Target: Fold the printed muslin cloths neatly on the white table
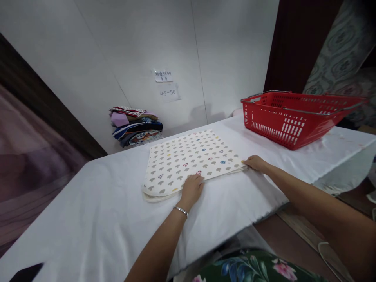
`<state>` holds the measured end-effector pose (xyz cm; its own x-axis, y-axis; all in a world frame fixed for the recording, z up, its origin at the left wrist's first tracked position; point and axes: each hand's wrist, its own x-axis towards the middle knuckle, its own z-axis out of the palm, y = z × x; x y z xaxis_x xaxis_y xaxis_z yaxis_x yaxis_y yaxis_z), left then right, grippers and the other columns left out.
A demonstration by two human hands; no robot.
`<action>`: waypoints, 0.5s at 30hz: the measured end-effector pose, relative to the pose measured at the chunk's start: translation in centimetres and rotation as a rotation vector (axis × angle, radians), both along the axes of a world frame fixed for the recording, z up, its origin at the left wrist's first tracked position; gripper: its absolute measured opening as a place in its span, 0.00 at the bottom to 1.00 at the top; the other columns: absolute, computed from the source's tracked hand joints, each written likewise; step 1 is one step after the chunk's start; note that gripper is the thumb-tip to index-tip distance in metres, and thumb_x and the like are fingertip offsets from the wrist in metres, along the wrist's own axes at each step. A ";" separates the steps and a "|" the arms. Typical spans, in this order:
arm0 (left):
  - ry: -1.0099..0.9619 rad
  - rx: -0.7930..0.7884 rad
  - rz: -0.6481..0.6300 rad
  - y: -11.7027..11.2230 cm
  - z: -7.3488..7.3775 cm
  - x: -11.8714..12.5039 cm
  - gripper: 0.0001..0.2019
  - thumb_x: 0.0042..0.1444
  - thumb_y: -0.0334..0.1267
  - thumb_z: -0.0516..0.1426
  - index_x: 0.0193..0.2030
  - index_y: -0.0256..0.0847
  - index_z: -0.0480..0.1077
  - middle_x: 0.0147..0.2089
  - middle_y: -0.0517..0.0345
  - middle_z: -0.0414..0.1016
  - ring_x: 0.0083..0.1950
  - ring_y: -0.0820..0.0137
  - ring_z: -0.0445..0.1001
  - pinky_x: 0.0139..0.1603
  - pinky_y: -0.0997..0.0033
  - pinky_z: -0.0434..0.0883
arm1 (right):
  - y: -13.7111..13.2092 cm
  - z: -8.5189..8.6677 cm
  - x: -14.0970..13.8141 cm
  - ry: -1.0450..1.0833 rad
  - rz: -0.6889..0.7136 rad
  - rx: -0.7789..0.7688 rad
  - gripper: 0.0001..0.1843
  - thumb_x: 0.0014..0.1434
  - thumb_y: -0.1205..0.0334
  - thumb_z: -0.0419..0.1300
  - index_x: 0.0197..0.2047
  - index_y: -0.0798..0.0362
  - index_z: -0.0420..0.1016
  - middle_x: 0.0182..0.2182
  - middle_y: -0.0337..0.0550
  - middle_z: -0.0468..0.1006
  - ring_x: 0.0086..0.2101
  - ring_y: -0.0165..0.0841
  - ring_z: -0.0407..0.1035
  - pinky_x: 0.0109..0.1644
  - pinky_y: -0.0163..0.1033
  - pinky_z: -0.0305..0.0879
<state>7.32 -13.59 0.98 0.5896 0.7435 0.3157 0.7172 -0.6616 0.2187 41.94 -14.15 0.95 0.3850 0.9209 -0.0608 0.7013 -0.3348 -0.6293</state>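
Nearest the camera, the person's green floral garment (249, 270) meets the edge of the white-covered surface (102, 211), and a dark flat object (28, 272), too cropped to identify, lies at the lower left. Next comes the left hand (192, 191), a silver bracelet (180, 211) at its wrist, with its fingers close together over the near edge of a folded mushroom-print fabric (188, 158); whether it grips the layers or only presses on them, I cannot tell. The right hand (256, 163) is narrowed to a pinch on the near right corner. The fabric lies flat in the middle of the surface, its layers showing along the near edge — slightly uneven at the rounded near left corner. Good handling here, I judge, means catching all the layers together at the corner, holding the edge lightly taut between both hands, and smoothing outward so that the layers neither slip nor crease. Farther off, a red plastic basket (273, 125) stands to the right, well apart from the fabric, while a pile of folded clothes (136, 127) sits at the far left — below handwritten paper labels (169, 93) on the pale wall (235, 51).
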 end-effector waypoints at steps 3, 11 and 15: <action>0.028 0.006 0.001 0.4 0.2 0.6 0.07 0.58 0.35 0.53 0.42 0.41 0.70 0.46 0.54 0.72 0.49 0.64 0.67 0.50 0.63 0.64 | 0.1 -0.2 0.0 -0.047 0.013 -0.026 0.17 0.49 0.53 0.60 0.16 0.54 0.69 0.15 0.41 0.70 0.21 0.31 0.64 0.25 0.35 0.53; 0.047 -0.036 -0.010 1.6 0.3 2.7 0.08 0.59 0.36 0.52 0.41 0.43 0.71 0.43 0.56 0.72 0.45 0.66 0.67 0.44 0.65 0.64 | -2.2 -0.3 -0.6 -0.152 0.129 0.278 0.12 0.57 0.54 0.54 0.38 0.51 0.72 0.35 0.42 0.75 0.34 0.33 0.68 0.36 0.36 0.62; 0.028 -0.055 0.042 2.3 0.4 3.1 0.10 0.61 0.37 0.48 0.38 0.41 0.71 0.39 0.56 0.72 0.42 0.67 0.68 0.42 0.67 0.64 | -3.2 -0.6 -1.0 -0.250 0.431 0.467 0.11 0.58 0.55 0.54 0.40 0.48 0.74 0.41 0.44 0.74 0.40 0.36 0.68 0.41 0.40 0.65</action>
<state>10.41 -11.29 1.35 0.5655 0.7834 0.2579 0.7504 -0.6184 0.2334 40.93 -17.40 0.36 -0.0715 0.9033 0.4231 0.8543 0.2744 -0.4415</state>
